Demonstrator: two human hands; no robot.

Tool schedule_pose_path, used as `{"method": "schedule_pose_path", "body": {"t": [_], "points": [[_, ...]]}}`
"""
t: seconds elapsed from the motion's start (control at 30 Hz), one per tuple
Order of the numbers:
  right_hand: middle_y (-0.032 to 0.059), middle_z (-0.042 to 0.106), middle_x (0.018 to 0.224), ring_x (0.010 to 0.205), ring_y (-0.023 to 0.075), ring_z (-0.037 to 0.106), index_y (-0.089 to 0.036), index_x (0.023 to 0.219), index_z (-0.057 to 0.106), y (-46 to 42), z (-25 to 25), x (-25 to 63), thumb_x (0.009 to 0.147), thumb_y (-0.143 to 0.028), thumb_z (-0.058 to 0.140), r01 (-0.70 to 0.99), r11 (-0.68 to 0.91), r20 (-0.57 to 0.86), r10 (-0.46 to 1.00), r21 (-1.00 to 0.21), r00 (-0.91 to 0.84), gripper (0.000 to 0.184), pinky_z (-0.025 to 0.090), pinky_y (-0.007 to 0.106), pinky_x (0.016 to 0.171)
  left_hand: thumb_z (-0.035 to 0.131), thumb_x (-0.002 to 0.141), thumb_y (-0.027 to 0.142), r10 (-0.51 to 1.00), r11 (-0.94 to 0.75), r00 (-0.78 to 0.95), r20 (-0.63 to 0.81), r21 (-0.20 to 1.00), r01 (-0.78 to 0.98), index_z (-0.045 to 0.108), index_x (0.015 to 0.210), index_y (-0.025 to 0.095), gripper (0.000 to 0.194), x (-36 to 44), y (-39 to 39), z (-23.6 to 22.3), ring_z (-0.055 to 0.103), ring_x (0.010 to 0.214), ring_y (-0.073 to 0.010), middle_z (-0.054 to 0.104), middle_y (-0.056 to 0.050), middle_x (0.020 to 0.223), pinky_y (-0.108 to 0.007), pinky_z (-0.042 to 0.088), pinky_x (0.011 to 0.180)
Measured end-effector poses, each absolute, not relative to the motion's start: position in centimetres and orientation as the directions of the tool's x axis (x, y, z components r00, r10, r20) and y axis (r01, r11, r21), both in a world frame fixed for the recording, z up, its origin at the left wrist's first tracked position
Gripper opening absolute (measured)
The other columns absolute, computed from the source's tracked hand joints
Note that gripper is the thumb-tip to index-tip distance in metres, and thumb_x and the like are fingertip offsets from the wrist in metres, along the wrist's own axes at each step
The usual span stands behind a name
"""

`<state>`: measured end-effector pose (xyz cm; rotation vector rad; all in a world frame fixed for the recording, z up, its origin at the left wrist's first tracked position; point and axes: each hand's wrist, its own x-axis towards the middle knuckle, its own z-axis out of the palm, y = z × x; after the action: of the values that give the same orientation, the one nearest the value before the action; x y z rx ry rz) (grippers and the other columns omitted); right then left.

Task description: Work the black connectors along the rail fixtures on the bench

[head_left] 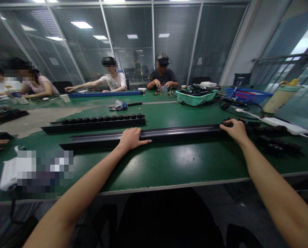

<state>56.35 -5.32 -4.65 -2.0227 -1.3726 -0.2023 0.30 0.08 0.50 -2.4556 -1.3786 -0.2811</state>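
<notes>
**Item 1:** a long black metal rail (143, 135), laid lengthwise on the green-topped counter (185, 162), on the side nearest the camera. The left hand (132, 139) rests on the rail, its fingers (143, 141) flat and released. The right hand (235, 131) is placed at the rail's far end, its fingers curved over the edge; whether they are clenched cannot be told.

**Item 2:** a second black rail (93, 124), set roughly parallel and farther off, carrying a row of round black knobs (103, 118).

**Also present:** loose black parts (273, 139), heaped just beside the right hand; a green plastic basket (196, 98), filled with black cables (195, 90); a blue tray (247, 94), holding red and dark items that cannot be identified; a cream bottle with a yellow lid (280, 98); a white power strip (285, 125). No brand or lettering can be read on any of these. Two co-workers (163, 77) are seated across the counter.
</notes>
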Motion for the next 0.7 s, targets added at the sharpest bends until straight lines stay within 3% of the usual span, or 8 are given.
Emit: {"method": "schedule_pose_path", "body": {"t": [0.17, 0.33, 0.5, 0.7], "points": [[0.0275, 0.069, 0.121, 0.114, 0.0343, 0.058, -0.015, 0.104, 0.070, -5.4, -5.0, 57.7, 0.085, -0.042, 0.068, 0.808, -0.299, 0.478, 0.683, -0.507, 0.552, 0.034, 0.043, 0.042, 0.099, 0.034, 0.081, 0.098, 0.794, -0.496, 0.520, 0.315, -0.161, 0.854, 0.068, 0.115, 0.017, 0.094, 0.3, 0.1, 0.5, 0.068, 0.106, -0.0344, 0.074, -0.018, 0.114, -0.042, 0.047, 0.090], [0.0198, 0.072, 0.110, 0.105, 0.0305, 0.063, -0.017, 0.096, 0.067, -5.2, -5.0, 58.2, 0.079, -0.035, 0.069, 0.750, -0.322, 0.474, 0.616, -0.577, 0.629, 0.025, 0.045, 0.041, 0.101, 0.034, 0.081, 0.097, 0.798, -0.487, 0.516, 0.311, -0.172, 0.856, 0.068, 0.115, 0.018, 0.093, 0.3, 0.2, 0.5, 0.068, 0.107, -0.0336, 0.074, -0.017, 0.115, -0.041, 0.047, 0.091], [0.0164, 0.072, 0.111, 0.101, 0.0266, 0.064, -0.019, 0.100, 0.063, -5.5, -4.9, 58.1, 0.079, -0.031, 0.071, 0.663, -0.310, 0.451, 0.535, -0.681, 0.714, 0.025, 0.045, 0.038, 0.100, 0.032, 0.082, 0.097, 0.792, -0.488, 0.525, 0.312, -0.194, 0.851, 0.067, 0.116, 0.014, 0.096, 0.3, 0.1, 0.4, 0.069, 0.106, -0.0348, 0.074, -0.018, 0.114, -0.041, 0.047, 0.089], [0.0171, 0.072, 0.112, 0.100, 0.0253, 0.061, -0.019, 0.102, 0.065, -5.8, -4.6, 58.0, 0.080, -0.026, 0.071, 0.638, -0.300, 0.450, 0.504, -0.709, 0.737, 0.024, 0.040, 0.037, 0.103, 0.034, 0.083, 0.096, 0.792, -0.489, 0.524, 0.314, -0.189, 0.852, 0.068, 0.115, 0.016, 0.094, 0.3, 0.1, 0.4, 0.069, 0.107, -0.0338, 0.074, -0.017, 0.115, -0.040, 0.046, 0.089]]}}
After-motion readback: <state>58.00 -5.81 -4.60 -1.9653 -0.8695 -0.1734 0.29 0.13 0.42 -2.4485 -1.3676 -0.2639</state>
